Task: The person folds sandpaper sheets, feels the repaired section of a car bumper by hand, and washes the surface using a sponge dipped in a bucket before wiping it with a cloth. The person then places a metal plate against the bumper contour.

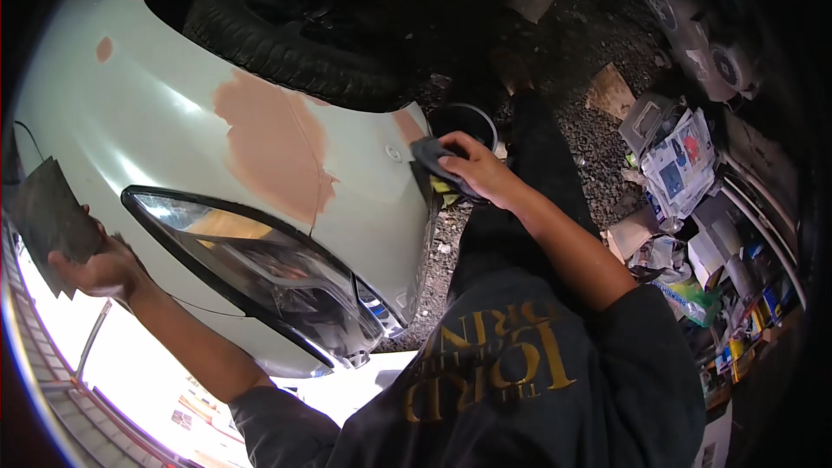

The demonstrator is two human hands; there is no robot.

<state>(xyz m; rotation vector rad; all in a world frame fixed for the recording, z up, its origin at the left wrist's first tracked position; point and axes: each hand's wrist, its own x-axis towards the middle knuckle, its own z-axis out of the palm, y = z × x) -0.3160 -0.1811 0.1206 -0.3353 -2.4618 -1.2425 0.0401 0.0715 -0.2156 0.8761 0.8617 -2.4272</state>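
My left hand (100,264) is closed on a dark grey sheet of sandpaper (54,217), held up at the far left beside the car's hood. My right hand (475,166) grips a crumpled dark grey cloth (429,156) at the edge of the pale car's front fender (368,143). Below that hand, a bit of yellow-green material (447,191) shows, its kind unclear. Reddish-brown filler (269,143) covers a large patch of the fender, with a smaller strip (407,127) near the cloth.
A black bucket (494,126) stands on gravel (568,130) behind my right hand. The headlight (260,260) lies between my arms, and a tyre (286,52) sits in the wheel arch. Newspapers (680,165) and mixed clutter pile up at the right.
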